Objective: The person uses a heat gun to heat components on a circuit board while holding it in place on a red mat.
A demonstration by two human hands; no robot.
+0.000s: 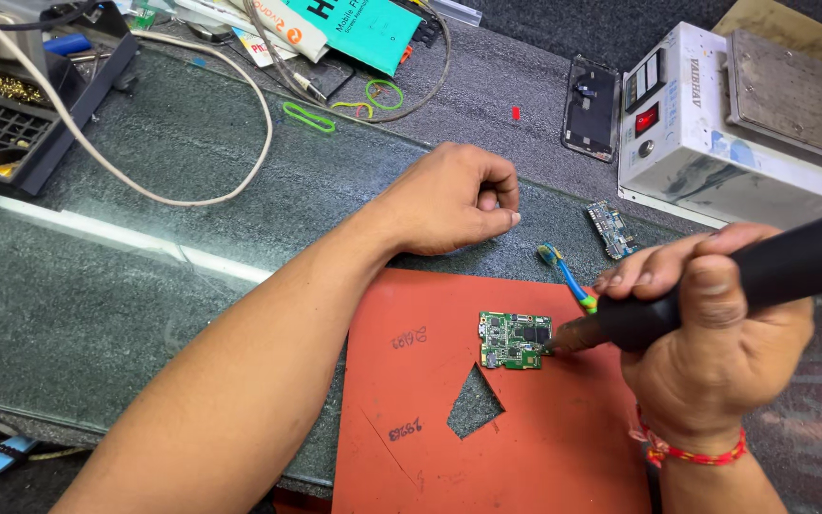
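1. The green circuit board (515, 340) lies on the red mat (411, 419), on the surface.
2. The right hand (715, 352) grips a black heating tool (715, 290); its nozzle is at the board's right edge, so the work on the board seems to be under way.
3. The left hand (449, 200) rests as a closed, empty fist above the mat.

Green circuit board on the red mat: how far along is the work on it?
Done: the green circuit board lies bare on the red mat; a second small board sits aside on the glass. In hand: the right hand holds a black handheld tool, tip at the board's right edge. The left hand rests fisted on the glass, holding nothing visible. Left: the phone screen panel lies apart, nothing reassembled.
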